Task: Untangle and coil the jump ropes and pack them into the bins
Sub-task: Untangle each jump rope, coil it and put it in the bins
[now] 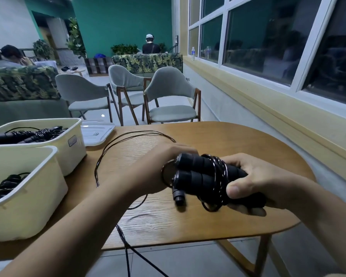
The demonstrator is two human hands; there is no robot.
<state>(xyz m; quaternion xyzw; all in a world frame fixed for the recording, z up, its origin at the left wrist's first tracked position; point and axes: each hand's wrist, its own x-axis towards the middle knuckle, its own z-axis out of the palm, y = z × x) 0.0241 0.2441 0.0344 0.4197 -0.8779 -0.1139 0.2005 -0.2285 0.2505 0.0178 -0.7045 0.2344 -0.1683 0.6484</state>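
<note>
We hold a jump rope (pixel 200 162) over the middle of the wooden table (pixel 238 140). Its two black handles (pixel 196 177) lie side by side. Our right hand (pixel 254 182) has a closed grip round the handles at their 3 o'clock end, with the thumb on the near side. Thin dark cord (pixel 221 172) is wound a few times round both handles, just beside that hand. Our left hand (pixel 156 168) is at the 9 o'clock end of the handles. Its fingers are curled and its grip is closed on the cord, which makes a small loop there. The loose cord (pixel 128 136) lies in a big loop on the table toward 11 o'clock. It then runs toward 6 o'clock and drops over the table edge.

Two cream bins sit at 9 o'clock. The near bin (pixel 38 200) has a coiled black rope (pixel 5 185) in it. The far bin (pixel 74 154), at 10 o'clock, holds more black ropes (pixel 28 134). A white lid (pixel 97 132) lies flat at 11 o'clock, just beside the far bin. Three grey chairs (pixel 172 92) stand at 12 o'clock, past the table. Dark windows (pixel 258 47) are at 2 o'clock.
</note>
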